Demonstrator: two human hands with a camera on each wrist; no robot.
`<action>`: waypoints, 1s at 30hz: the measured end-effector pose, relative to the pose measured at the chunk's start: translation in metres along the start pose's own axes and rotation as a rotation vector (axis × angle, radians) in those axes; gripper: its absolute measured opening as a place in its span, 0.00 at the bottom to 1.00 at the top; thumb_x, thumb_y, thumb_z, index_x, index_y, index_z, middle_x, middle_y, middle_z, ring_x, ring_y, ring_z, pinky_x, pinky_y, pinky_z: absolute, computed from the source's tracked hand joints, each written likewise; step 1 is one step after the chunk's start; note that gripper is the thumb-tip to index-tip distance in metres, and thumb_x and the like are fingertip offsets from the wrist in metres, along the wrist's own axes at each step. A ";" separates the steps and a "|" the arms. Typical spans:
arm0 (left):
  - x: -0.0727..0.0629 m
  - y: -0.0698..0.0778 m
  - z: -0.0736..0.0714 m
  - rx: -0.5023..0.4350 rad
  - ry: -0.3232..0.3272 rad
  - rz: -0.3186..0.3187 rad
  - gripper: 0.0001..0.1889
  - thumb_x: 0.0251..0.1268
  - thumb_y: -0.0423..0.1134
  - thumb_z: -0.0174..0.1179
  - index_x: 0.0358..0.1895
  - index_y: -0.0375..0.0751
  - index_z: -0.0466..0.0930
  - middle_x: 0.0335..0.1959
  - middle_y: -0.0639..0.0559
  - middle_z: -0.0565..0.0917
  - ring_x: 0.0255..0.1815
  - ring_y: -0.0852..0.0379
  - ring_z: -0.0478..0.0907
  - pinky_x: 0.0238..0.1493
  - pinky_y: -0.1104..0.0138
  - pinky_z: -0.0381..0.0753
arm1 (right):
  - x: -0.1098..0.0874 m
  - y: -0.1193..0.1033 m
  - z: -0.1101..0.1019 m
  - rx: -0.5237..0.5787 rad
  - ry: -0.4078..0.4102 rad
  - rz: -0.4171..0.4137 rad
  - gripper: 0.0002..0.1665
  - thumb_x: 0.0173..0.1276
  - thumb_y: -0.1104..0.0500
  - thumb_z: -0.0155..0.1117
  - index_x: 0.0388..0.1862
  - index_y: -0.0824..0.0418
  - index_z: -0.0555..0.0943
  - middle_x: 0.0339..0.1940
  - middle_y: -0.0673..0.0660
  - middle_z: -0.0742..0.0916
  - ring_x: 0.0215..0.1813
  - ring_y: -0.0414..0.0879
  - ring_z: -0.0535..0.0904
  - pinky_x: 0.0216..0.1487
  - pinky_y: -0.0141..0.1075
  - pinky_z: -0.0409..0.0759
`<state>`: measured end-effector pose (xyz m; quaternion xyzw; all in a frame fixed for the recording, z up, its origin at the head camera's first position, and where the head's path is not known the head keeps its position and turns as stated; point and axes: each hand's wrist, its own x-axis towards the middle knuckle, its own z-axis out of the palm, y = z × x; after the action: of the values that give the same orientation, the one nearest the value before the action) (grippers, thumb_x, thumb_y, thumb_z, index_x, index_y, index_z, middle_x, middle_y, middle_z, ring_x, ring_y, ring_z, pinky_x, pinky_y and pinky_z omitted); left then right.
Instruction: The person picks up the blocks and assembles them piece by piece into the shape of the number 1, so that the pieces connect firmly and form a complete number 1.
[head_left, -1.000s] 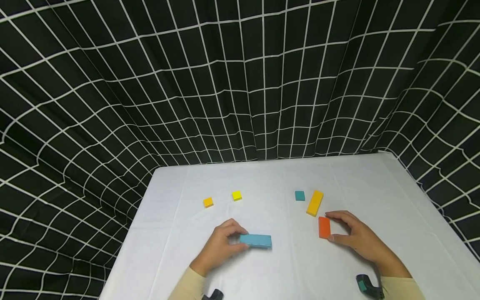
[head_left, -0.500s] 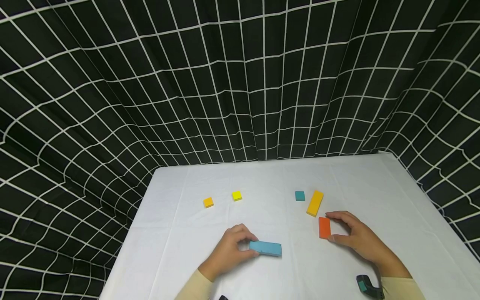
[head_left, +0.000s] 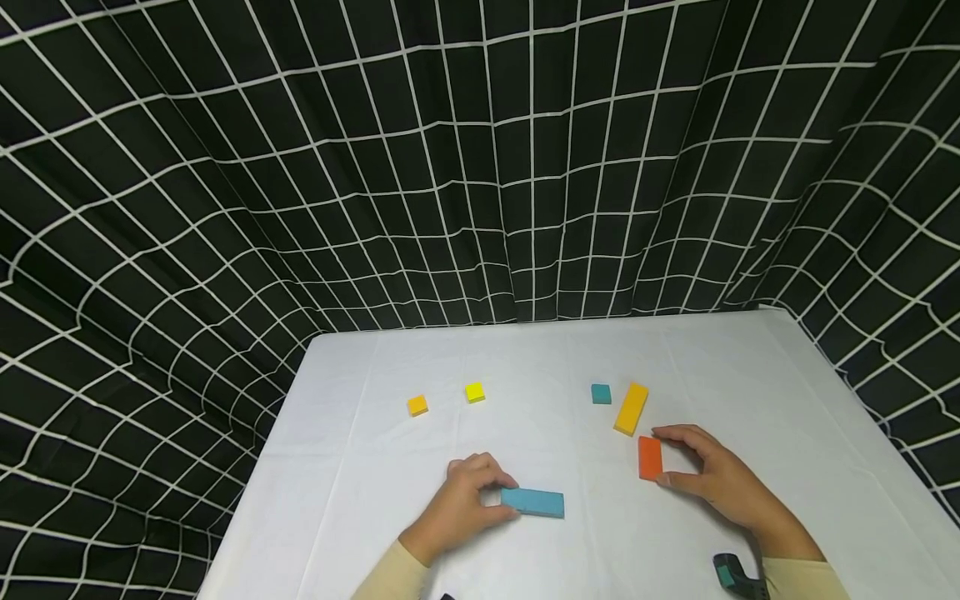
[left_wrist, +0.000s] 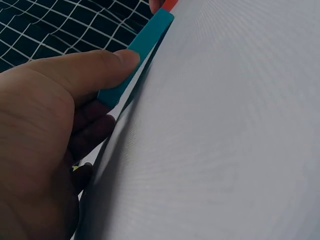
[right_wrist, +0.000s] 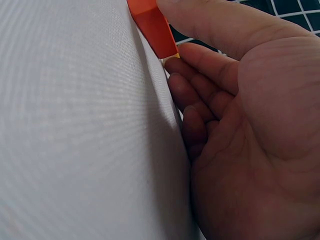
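My left hand (head_left: 465, 508) pinches one end of a long blue block (head_left: 534, 503) between thumb and fingers, at the front middle of the white table. In the left wrist view the thumb lies on the blue block (left_wrist: 150, 37), which runs close along the cloth with a shadow under it. To the right, my right hand (head_left: 720, 477) grips a shorter orange-red block (head_left: 649, 458), thumb at its near end and a fingertip at its far end. The right wrist view shows that orange-red block (right_wrist: 152, 27) at the cloth, its upper part cut off by the frame.
An orange-yellow long block (head_left: 632, 409) lies just behind the orange-red one, beside a small teal square (head_left: 601, 394). Farther left lie a small yellow square (head_left: 475, 392) and a small orange square (head_left: 417, 406). A black grid-patterned curtain (head_left: 480, 167) surrounds the white table (head_left: 360, 517).
My left hand has carried the blue block right and toward me, mostly in the first half second. My right hand stays in place on the orange-red block.
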<state>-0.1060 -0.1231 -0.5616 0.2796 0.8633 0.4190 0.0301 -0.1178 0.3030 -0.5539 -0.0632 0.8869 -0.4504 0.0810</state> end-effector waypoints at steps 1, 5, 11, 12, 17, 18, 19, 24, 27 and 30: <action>0.000 0.000 0.000 0.005 -0.002 -0.002 0.16 0.58 0.41 0.85 0.48 0.55 0.91 0.42 0.72 0.81 0.46 0.69 0.78 0.58 0.56 0.65 | 0.000 0.000 0.000 0.001 -0.001 0.001 0.41 0.64 0.53 0.84 0.74 0.60 0.79 0.75 0.64 0.78 0.82 0.70 0.61 0.74 0.71 0.59; 0.000 -0.002 0.001 0.025 -0.012 -0.013 0.15 0.58 0.42 0.85 0.46 0.55 0.90 0.40 0.72 0.81 0.44 0.70 0.77 0.56 0.59 0.67 | 0.000 0.000 0.001 0.003 -0.002 0.000 0.40 0.65 0.53 0.84 0.74 0.60 0.79 0.75 0.64 0.78 0.82 0.69 0.62 0.74 0.71 0.59; -0.001 -0.001 0.001 0.041 -0.035 -0.033 0.17 0.57 0.45 0.86 0.47 0.58 0.89 0.41 0.72 0.79 0.45 0.70 0.76 0.59 0.55 0.66 | -0.001 -0.002 0.000 -0.001 0.002 -0.004 0.40 0.65 0.53 0.84 0.73 0.60 0.79 0.75 0.64 0.78 0.81 0.69 0.62 0.76 0.66 0.59; -0.002 0.000 0.000 0.043 -0.039 -0.034 0.17 0.57 0.45 0.86 0.47 0.59 0.88 0.41 0.72 0.79 0.45 0.70 0.76 0.60 0.55 0.65 | -0.001 -0.002 0.000 -0.001 0.002 -0.005 0.40 0.65 0.52 0.84 0.73 0.60 0.79 0.75 0.64 0.78 0.81 0.69 0.62 0.77 0.65 0.59; -0.001 0.001 -0.001 0.044 -0.061 -0.038 0.18 0.57 0.46 0.85 0.47 0.59 0.87 0.42 0.73 0.78 0.47 0.70 0.76 0.62 0.53 0.65 | -0.001 -0.003 0.000 -0.005 0.002 -0.003 0.41 0.65 0.51 0.84 0.73 0.60 0.79 0.75 0.64 0.77 0.81 0.69 0.62 0.79 0.57 0.59; -0.001 0.001 -0.002 0.043 -0.065 -0.035 0.18 0.57 0.46 0.85 0.48 0.59 0.87 0.42 0.72 0.78 0.47 0.70 0.76 0.62 0.53 0.65 | -0.002 -0.002 0.000 -0.006 0.002 -0.002 0.41 0.65 0.51 0.84 0.74 0.60 0.79 0.75 0.64 0.77 0.81 0.69 0.62 0.79 0.55 0.59; -0.001 0.001 -0.002 0.042 -0.070 -0.034 0.18 0.58 0.46 0.85 0.48 0.59 0.87 0.42 0.73 0.79 0.47 0.70 0.76 0.62 0.53 0.65 | -0.002 -0.002 0.000 -0.007 0.001 -0.001 0.41 0.65 0.51 0.84 0.74 0.60 0.79 0.75 0.64 0.77 0.81 0.69 0.62 0.79 0.53 0.59; -0.002 -0.002 -0.006 0.006 -0.095 -0.018 0.18 0.58 0.45 0.85 0.49 0.58 0.88 0.45 0.71 0.80 0.49 0.69 0.76 0.63 0.54 0.64 | -0.002 -0.002 0.000 -0.011 -0.006 0.006 0.44 0.64 0.50 0.85 0.75 0.60 0.78 0.77 0.64 0.76 0.82 0.69 0.61 0.79 0.57 0.59; -0.003 -0.006 -0.008 -0.020 -0.106 -0.016 0.19 0.58 0.44 0.85 0.50 0.59 0.88 0.47 0.72 0.81 0.50 0.68 0.76 0.62 0.56 0.64 | -0.001 -0.002 0.001 -0.017 -0.008 0.007 0.44 0.63 0.50 0.85 0.75 0.60 0.78 0.77 0.64 0.76 0.82 0.69 0.61 0.77 0.65 0.60; -0.002 -0.008 -0.008 -0.028 -0.107 -0.014 0.18 0.59 0.44 0.84 0.51 0.60 0.89 0.48 0.72 0.82 0.51 0.69 0.76 0.62 0.57 0.64 | -0.001 -0.002 0.001 -0.017 -0.004 -0.005 0.43 0.63 0.51 0.85 0.74 0.61 0.79 0.76 0.65 0.76 0.81 0.70 0.62 0.75 0.70 0.60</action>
<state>-0.1100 -0.1339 -0.5624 0.2951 0.8564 0.4154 0.0834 -0.1167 0.3011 -0.5528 -0.0669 0.8904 -0.4429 0.0811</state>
